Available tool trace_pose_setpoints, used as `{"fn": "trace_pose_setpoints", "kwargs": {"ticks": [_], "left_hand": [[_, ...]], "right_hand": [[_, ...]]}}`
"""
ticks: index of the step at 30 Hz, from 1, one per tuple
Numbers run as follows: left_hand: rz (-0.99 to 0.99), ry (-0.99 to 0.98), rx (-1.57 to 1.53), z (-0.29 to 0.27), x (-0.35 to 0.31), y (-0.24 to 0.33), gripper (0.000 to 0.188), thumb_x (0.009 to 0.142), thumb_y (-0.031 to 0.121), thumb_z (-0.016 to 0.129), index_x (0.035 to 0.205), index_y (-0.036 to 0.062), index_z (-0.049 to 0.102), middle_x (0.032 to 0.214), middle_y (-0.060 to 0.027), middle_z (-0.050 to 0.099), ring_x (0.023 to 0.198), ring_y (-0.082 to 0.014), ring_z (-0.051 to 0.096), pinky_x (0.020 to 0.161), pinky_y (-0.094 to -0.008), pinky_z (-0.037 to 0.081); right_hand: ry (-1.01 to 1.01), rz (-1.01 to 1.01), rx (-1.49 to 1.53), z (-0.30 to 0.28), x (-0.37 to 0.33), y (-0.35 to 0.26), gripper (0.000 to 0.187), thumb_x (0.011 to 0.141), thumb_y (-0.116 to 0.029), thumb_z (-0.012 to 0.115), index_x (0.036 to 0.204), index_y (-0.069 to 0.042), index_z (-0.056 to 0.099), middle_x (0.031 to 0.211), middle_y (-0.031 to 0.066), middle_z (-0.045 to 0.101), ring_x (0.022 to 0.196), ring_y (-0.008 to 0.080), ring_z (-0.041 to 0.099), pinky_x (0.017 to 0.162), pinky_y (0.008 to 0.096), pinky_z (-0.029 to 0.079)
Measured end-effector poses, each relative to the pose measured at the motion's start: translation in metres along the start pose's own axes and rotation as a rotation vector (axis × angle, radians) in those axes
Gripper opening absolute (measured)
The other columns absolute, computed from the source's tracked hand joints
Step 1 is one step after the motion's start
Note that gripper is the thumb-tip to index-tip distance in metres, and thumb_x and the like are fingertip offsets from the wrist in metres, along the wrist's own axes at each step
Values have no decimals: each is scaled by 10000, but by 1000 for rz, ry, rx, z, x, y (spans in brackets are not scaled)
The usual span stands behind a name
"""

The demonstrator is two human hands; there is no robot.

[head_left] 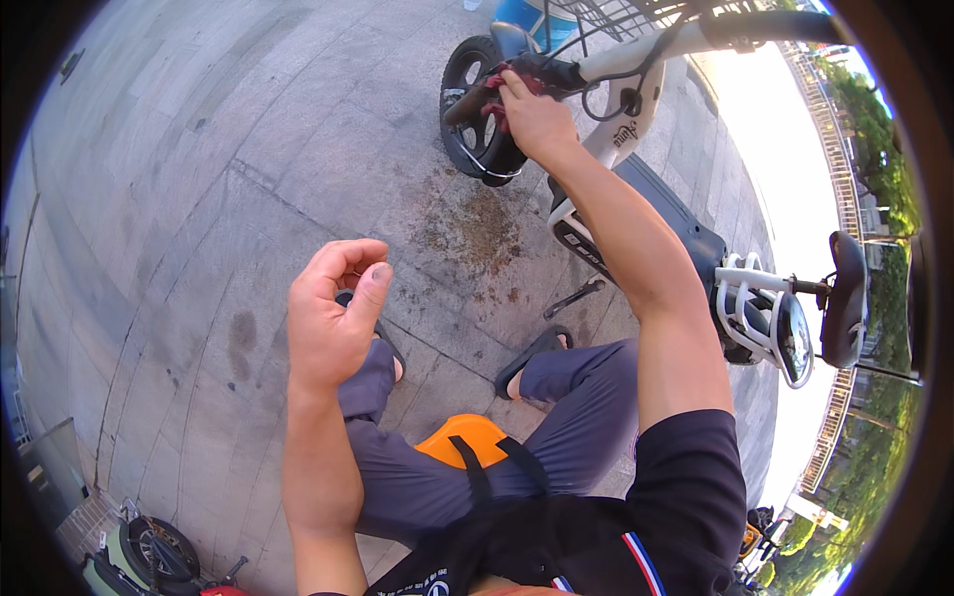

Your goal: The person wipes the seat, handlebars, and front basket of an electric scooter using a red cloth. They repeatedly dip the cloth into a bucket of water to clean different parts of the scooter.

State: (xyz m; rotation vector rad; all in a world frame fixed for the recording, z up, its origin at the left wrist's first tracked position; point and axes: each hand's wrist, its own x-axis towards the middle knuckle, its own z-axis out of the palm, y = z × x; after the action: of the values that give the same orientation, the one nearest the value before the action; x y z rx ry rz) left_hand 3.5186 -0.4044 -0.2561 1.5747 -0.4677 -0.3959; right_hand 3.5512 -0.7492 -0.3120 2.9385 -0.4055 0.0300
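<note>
A white electric bike (618, 134) stands ahead and to the right, its black front wheel (472, 74) turned toward me. My right hand (540, 121) reaches out to the front fork, fingers pressing a dark red cloth (497, 107) against the dark part beside the wheel. Some of the cloth is hidden under the fingers. Nearer to me, my left hand (338, 316) is raised over the paving, touching nothing. Its fingers curl loosely, the thumb is apart from them, and nothing shows in it.
Behind the front wheel is a blue bucket (535, 18), partly under a wire basket (616, 15). Brown dirt (482, 230) is scattered on the stone paving. A dark tool-like piece (574, 298) lies near my foot. An orange seat pad (460, 437) shows between my legs. A green scooter (124, 561) stands lower left.
</note>
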Motion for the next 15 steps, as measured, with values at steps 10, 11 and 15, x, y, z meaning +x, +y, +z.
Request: {"fn": "trace_pose_setpoints", "kwargs": {"ticks": [10, 11, 15], "left_hand": [[34, -28, 109, -19, -7, 6, 186, 894, 109, 670, 1038, -8, 661, 943, -59, 651, 847, -126, 615, 799, -272, 501], [48, -19, 106, -19, -7, 9, 200, 889, 130, 678, 1034, -6, 665, 946, -75, 655, 842, -145, 626, 793, -284, 507], [47, 26, 83, -21, -5, 11, 231, 893, 187, 672, 1034, 4, 662, 938, -105, 654, 825, -196, 641, 749, -315, 512]], "right_hand": [[170, -6, 65, -32, 32, 2, 387, 912, -114, 486, 1299, -91, 473, 1377, 89, 489, 921, 386, 673, 737, 487, 549], [64, -16, 103, -38, 31, 3, 476, 896, -86, 508, 1366, -119, 437, 1414, 50, 464, 897, 362, 681, 721, 473, 552], [-59, 137, 42, -45, 15, 7, 631, 863, -48, 518, 1467, -75, 334, 1553, 97, 321, 946, 399, 672, 785, 493, 540]]}}
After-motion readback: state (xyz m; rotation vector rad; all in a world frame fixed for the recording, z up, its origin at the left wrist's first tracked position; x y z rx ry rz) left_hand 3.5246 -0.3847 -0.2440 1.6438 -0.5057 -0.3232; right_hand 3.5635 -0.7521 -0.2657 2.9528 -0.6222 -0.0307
